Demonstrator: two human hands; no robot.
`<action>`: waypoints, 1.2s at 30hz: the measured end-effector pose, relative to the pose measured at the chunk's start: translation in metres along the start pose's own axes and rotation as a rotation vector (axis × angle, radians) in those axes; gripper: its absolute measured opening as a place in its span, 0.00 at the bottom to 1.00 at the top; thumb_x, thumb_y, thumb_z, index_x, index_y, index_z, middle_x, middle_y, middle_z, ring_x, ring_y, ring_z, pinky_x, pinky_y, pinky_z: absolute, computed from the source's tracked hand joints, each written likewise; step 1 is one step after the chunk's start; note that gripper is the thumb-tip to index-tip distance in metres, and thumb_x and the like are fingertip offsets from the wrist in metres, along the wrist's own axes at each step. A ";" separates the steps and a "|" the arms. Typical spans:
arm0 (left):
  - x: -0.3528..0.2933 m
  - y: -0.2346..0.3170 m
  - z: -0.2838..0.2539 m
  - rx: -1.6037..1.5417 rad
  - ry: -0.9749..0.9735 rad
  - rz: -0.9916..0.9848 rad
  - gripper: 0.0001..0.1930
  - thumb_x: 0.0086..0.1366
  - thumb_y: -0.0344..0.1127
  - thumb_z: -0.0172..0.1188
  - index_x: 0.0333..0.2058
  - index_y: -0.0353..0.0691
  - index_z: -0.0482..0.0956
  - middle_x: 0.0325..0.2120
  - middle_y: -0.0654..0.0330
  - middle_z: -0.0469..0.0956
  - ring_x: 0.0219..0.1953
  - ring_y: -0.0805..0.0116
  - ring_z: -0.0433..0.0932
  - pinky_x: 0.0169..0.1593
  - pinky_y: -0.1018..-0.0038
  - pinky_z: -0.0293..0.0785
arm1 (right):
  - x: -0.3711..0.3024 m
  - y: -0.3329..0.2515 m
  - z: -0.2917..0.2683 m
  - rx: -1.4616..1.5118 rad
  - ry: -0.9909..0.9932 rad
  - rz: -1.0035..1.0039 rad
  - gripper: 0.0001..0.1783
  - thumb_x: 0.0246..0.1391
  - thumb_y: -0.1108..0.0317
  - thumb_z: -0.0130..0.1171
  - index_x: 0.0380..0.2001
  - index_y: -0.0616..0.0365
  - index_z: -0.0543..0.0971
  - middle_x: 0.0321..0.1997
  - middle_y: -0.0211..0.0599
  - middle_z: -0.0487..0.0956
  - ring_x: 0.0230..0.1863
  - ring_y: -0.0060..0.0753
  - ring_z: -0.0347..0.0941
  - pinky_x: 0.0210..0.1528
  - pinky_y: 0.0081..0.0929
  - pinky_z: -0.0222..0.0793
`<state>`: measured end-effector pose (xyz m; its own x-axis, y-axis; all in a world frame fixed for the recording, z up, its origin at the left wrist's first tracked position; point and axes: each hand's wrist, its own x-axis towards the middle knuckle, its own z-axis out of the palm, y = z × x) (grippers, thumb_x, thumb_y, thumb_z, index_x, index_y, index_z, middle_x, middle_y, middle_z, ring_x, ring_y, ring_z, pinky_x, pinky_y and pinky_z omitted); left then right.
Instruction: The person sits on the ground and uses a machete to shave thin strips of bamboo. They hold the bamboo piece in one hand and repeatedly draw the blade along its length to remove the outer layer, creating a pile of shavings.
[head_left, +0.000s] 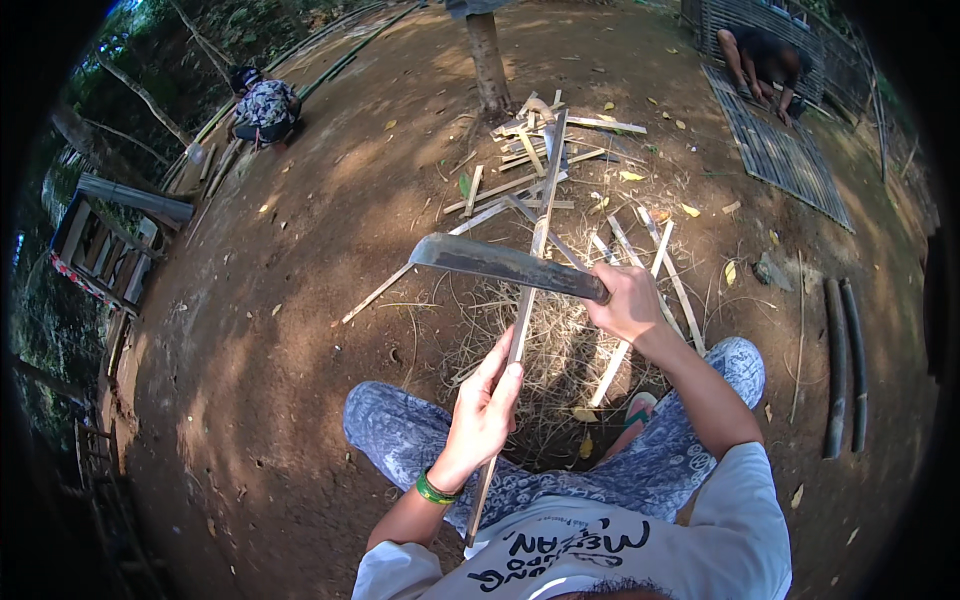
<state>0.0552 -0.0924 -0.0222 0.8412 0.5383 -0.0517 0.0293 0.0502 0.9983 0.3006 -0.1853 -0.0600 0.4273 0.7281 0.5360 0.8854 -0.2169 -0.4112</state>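
Note:
My left hand (485, 405) is closed around the lower part of a long, narrow bamboo strip (541, 232), which slants up and away from my lap. In my right hand (630, 305) is the handle of a machete (490, 262) with a broad, dark blade, its rounded tip pointing left. The blade lies across the strip, above my left hand; whether its edge touches the strip, I cannot tell. Below, between my bent legs, thin curled shavings (490, 335) cover the ground.
Split bamboo pieces (530, 150) lie piled before a tree trunk (487, 62). Two dark poles (836, 370) rest at right. One person (265, 108) crouches far left; another (768, 68) bends over a slatted bamboo panel (785, 150) far right. A wooden structure (100, 240) stands left.

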 end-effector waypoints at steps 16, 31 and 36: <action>-0.006 -0.001 -0.008 -0.478 -0.109 -0.212 0.26 0.78 0.43 0.44 0.70 0.45 0.55 0.20 0.71 0.59 0.17 0.83 0.59 0.20 0.85 0.59 | 0.026 0.028 0.001 0.034 -0.074 0.110 0.10 0.44 0.65 0.64 0.23 0.58 0.76 0.17 0.43 0.76 0.20 0.47 0.75 0.27 0.42 0.68; -0.014 0.006 -0.010 -0.666 -0.119 -0.339 0.23 0.79 0.44 0.41 0.67 0.44 0.59 0.20 0.69 0.59 0.13 0.82 0.55 0.18 0.85 0.55 | 0.011 0.017 0.005 0.026 -0.184 0.093 0.11 0.46 0.61 0.63 0.25 0.57 0.76 0.18 0.42 0.76 0.21 0.49 0.76 0.27 0.43 0.70; -0.025 -0.001 -0.016 -0.578 -0.111 -0.326 0.23 0.79 0.44 0.42 0.67 0.44 0.59 0.20 0.69 0.59 0.14 0.82 0.56 0.19 0.85 0.58 | 0.033 0.049 -0.018 -0.095 -0.059 0.137 0.14 0.51 0.56 0.63 0.29 0.56 0.79 0.21 0.43 0.78 0.22 0.52 0.75 0.31 0.44 0.73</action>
<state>0.0253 -0.0922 -0.0219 0.8899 0.3311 -0.3138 0.0232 0.6541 0.7560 0.3613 -0.1838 -0.0492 0.5358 0.7241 0.4343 0.8343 -0.3749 -0.4042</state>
